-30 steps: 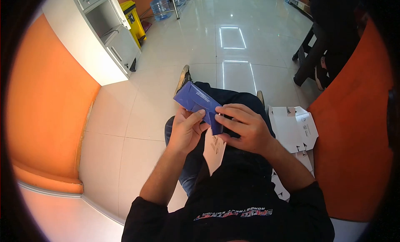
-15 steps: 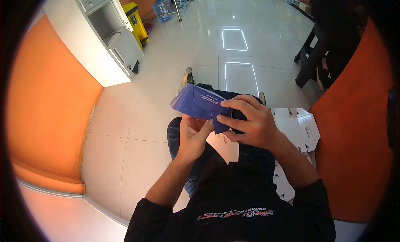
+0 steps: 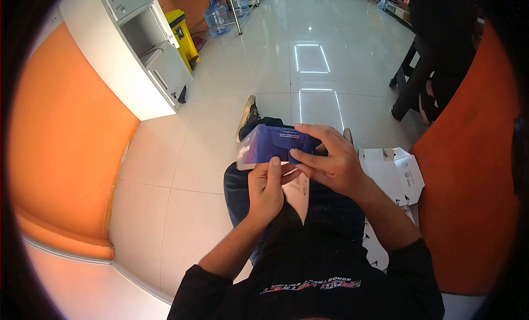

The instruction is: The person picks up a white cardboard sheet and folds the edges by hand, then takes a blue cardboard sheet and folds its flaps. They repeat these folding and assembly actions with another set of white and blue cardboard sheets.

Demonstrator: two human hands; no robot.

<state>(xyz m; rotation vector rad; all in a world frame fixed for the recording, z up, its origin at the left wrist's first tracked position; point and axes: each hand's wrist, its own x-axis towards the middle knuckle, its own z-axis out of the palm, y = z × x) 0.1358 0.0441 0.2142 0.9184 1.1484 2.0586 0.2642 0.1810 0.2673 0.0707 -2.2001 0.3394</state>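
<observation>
Above my lap, both hands hold a small blue-purple cardboard box (image 3: 266, 148) with lines of white print near its upper edge. My left hand (image 3: 266, 192) grips the lower edge, thumb pressed against the front face and fingers behind it, partly hidden. From the right, my right hand (image 3: 337, 159) grips the right end, with its fingertips on the top edge and on the front near a flap cut. The left end of the box shows a pale, shiny side. Below the hands, a pale cardboard piece (image 3: 297, 198) with faint print lies across my lap.
Flat white printed cardboard pieces (image 3: 395, 174) lie on the floor to my right, beside an orange panel (image 3: 468, 182). At left stand a white cabinet (image 3: 168, 72) and a yellow bin (image 3: 184, 40). A person in dark clothes (image 3: 443, 22) is at upper right, near a black stool (image 3: 410, 83).
The box has turned more level and its pale left side shows more. The flap that hung below its right end is folded up. My left thumb has moved onto the front face.
</observation>
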